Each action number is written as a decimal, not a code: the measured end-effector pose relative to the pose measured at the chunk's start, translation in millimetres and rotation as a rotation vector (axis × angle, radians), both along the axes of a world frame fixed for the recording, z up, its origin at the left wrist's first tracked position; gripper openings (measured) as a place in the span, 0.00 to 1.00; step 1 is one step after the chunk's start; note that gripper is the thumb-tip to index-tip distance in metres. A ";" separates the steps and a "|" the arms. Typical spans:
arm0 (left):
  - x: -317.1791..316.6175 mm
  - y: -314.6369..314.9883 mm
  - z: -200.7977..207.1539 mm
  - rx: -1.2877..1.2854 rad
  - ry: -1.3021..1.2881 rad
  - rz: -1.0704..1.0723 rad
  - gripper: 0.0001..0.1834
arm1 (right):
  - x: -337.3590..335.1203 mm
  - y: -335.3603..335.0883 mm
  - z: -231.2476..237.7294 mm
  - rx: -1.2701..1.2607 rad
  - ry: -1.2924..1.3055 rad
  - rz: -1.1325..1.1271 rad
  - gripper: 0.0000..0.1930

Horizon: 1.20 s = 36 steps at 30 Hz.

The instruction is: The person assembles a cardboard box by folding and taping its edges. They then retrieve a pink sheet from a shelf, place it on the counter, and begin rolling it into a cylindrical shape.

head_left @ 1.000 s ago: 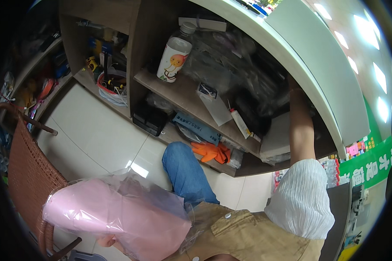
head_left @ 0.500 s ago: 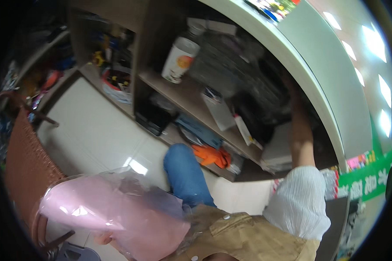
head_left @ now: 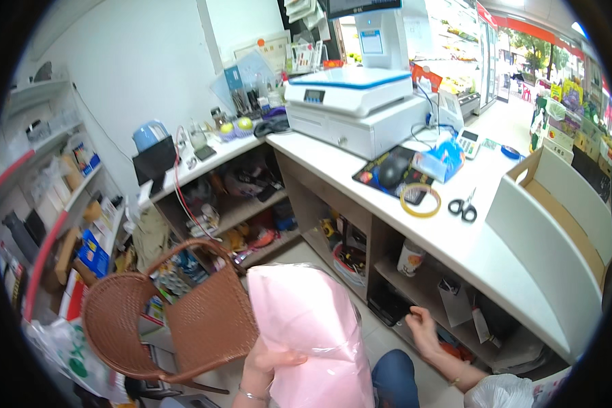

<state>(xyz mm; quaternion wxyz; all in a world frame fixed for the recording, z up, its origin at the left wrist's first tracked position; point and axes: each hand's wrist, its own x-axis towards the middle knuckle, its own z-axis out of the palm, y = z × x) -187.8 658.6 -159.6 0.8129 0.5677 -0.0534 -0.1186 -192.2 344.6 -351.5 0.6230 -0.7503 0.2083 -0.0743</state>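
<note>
In my left hand [head_left: 268, 364] is a broad pink package [head_left: 313, 319] with a glossy clear plastic cover. The thumb lies across its front and the other fingers go behind it. My right hand [head_left: 425, 333], its fingers loosely bent and partly apart, hangs in front of the open shelves under the counter, with nothing visible in it. Closest to it are a black tray-like object [head_left: 386, 306] and a shelf board. A white cylindrical container [head_left: 410, 258] and an upright pale box [head_left: 454, 302] stand on that shelf.
A brown woven chair [head_left: 211, 326] stands at my left. On the white counter [head_left: 449, 234] are a scale [head_left: 350, 92], a yellow tape roll [head_left: 420, 200], black-handled scissors [head_left: 464, 209] and a calculator [head_left: 468, 144]. A cardboard box [head_left: 557, 197] sits at the right. Packed shelves [head_left: 71, 204] line the left wall.
My right hand has come out from deep inside the under-counter shelf. The pink package has swung upright before me in my left hand. My view has lifted to take in the countertop.
</note>
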 end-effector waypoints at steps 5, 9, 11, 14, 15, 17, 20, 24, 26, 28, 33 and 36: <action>-5.3 46.3 62.4 -0.072 -0.127 0.147 0.45 | 25.8 38.7 -49.4 1.297 0.242 0.459 0.36; -11.9 86.6 101.0 -0.039 -0.109 0.274 0.42 | -14.2 87.9 -38.2 1.358 0.319 0.545 0.31; -26.4 108.8 133.4 0.111 -0.082 0.394 0.37 | -29.6 103.6 1.0 1.276 0.399 0.491 0.27; -55.4 176.0 145.4 0.545 0.242 0.515 0.24 | -33.6 94.3 67.3 1.224 0.432 0.416 0.27; -65.4 191.1 132.0 0.532 0.317 0.509 0.20 | -35.4 84.3 91.1 1.172 0.440 0.430 0.28; -90.3 217.0 117.9 0.505 0.449 0.510 0.16 | -34.0 79.7 131.4 1.071 0.366 0.447 0.30; -124.0 221.8 109.0 0.396 0.511 0.487 0.20 | -41.2 60.8 198.0 0.977 0.380 0.432 0.31; -138.9 204.3 139.0 0.291 0.615 0.537 0.25 | -36.7 24.4 284.3 0.802 0.371 0.457 0.34; -140.3 194.4 154.1 0.177 0.594 0.580 0.28 | -27.1 10.5 332.3 0.755 0.374 0.465 0.35; -126.5 175.9 175.0 0.159 0.482 0.631 0.27 | -19.5 -1.7 368.3 0.694 0.346 0.496 0.36; -88.7 159.2 201.4 0.159 0.409 0.386 0.27 | 17.8 -22.5 426.9 0.530 0.254 0.589 0.34; -59.7 147.9 197.8 0.220 0.440 0.516 0.29 | 61.7 -22.4 455.3 0.305 0.154 0.571 0.32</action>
